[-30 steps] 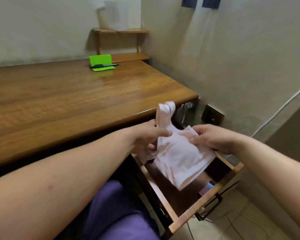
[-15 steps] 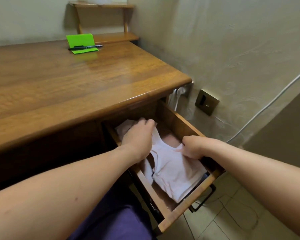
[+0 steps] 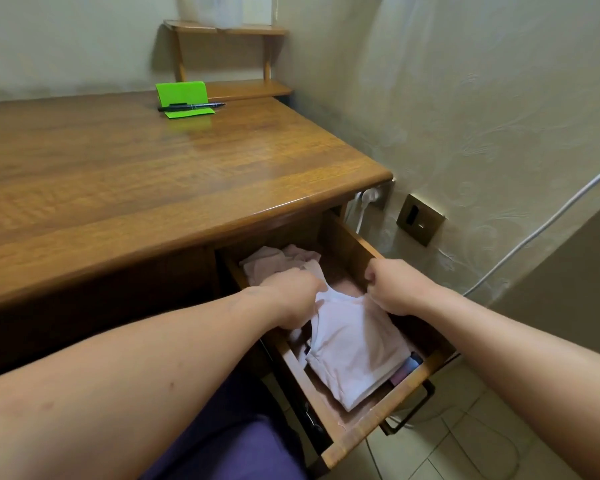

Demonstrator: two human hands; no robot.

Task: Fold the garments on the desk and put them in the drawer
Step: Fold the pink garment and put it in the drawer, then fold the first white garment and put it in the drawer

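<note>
The open wooden drawer (image 3: 378,422) sticks out from under the desk (image 3: 153,174) at its right end. A folded pale pink garment (image 3: 357,348) lies inside it, toward the front. My left hand (image 3: 291,297) rests on the garment's upper left part, with the fingers curled down into the cloth. At the garment's upper right corner is my right hand (image 3: 395,289), its fingers curled on the cloth's edge; the fingertips are hidden. Another crumpled pink garment (image 3: 278,259) lies at the back of the drawer. No garment is on the desk top.
A green card (image 3: 182,98) with a black pen (image 3: 191,106) lies at the desk's far side, beside a small wooden shelf (image 3: 229,57). The wall is close on the right, with a socket plate (image 3: 420,218) and a white cable (image 3: 534,233). My purple-clad lap (image 3: 222,434) is below.
The garment went from held up above the drawer down into it. Both hands followed it in; the right hand has since curled up and shifted slightly back.
</note>
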